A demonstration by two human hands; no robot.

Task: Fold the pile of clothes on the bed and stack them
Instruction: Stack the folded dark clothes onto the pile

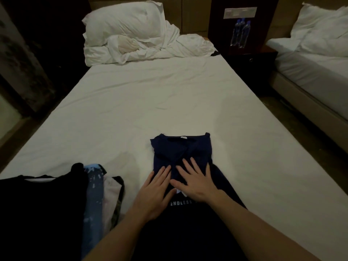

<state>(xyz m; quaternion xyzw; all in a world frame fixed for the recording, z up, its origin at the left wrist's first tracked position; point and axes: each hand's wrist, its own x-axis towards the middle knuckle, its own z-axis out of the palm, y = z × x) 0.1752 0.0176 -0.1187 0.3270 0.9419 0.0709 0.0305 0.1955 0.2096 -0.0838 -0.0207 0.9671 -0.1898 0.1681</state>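
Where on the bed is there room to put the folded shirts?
The sheet is bare between the navy shirt and the pillow, and also right of the shirt. It is crowded near the clothes pile on the left, and where both hands press the shirt.

The room is dim. A tan padded headboard [190,14] runs along the far wall. Between the bed [150,95] and a second bed [308,68] at the right stands a dark nightstand [250,61] with blue water bottles [240,32] on it (a pale switch panel [240,13] above them). Brown floor [293,117] shows between the beds.
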